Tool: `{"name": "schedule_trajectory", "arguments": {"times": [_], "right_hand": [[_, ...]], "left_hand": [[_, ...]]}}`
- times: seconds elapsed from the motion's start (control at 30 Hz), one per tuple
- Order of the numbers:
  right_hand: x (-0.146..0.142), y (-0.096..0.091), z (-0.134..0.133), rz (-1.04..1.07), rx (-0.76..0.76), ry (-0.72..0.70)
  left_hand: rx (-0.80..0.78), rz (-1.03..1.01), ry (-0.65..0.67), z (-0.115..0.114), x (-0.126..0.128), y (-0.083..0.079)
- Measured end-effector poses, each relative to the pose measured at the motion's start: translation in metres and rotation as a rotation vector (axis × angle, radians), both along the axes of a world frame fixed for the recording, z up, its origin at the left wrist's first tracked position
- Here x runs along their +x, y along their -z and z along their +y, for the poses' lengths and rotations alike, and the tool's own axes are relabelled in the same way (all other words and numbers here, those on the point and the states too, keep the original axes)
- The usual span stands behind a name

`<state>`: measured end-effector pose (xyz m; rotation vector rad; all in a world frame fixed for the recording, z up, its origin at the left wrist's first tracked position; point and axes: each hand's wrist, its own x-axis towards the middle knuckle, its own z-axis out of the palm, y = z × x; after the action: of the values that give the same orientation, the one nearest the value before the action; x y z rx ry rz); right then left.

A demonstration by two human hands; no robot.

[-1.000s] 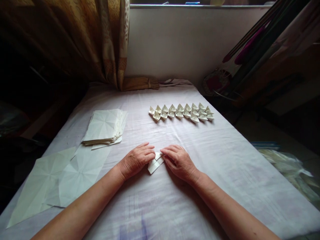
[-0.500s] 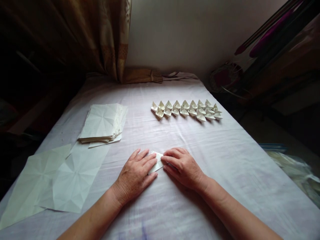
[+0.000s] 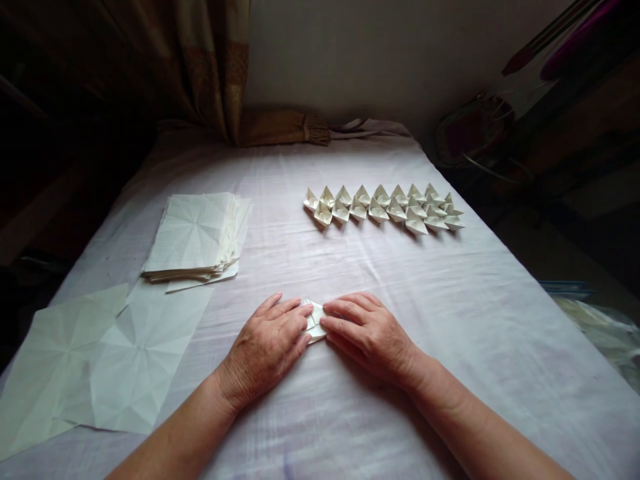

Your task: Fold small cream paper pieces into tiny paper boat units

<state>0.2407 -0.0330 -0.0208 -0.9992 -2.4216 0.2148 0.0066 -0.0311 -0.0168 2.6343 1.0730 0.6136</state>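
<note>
A small folded piece of white paper [image 3: 315, 323] lies flat on the cloth between my hands, its ends covered by my fingers. My left hand [image 3: 265, 347] presses its left side, fingers bent onto it and thumb at the near edge. At the right side, my right hand [image 3: 367, 333] pinches the paper, with the fingertips on top and the thumb tucked mostly out of sight. Crease lines show on the bit of paper between the fingertips.
Beyond my hands stand several folded paper boats [image 3: 377, 205] in staggered rows. To the left are a stack of creased paper sheets [image 3: 193, 233] and loose creased sheets [image 3: 135, 360]. A pale cloth [image 3: 450, 333] covers the surface; a curtain [image 3: 215, 73] hangs at the back.
The folded paper has turned a little and shows a narrower face. My left thumb has drawn in against its near edge. The camera view has shifted slightly.
</note>
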Motion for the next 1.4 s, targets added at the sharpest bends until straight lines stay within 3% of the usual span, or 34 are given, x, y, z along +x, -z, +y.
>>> {"name": "schedule_trajectory", "arguments": {"times": [0.53,0.93,1.13,1.4], "right_hand": [[-0.007,0.004,0.001,0.058,-0.039,0.060],[-0.008,0.011,0.005,0.138,-0.081,0.100],[-0.006,0.015,0.010,0.178,-0.083,0.142],[-0.015,0.006,0.010,0.166,-0.189,0.252]], "left_hand": [[-0.156,0.056,0.124,0.012,-0.014,-0.004],[0.066,0.002,-0.103,-0.005,0.002,-0.001],[0.163,0.024,-0.156,-0.011,0.009,-0.003],[0.042,0.003,-0.303,-0.013,0.011,-0.002]]}}
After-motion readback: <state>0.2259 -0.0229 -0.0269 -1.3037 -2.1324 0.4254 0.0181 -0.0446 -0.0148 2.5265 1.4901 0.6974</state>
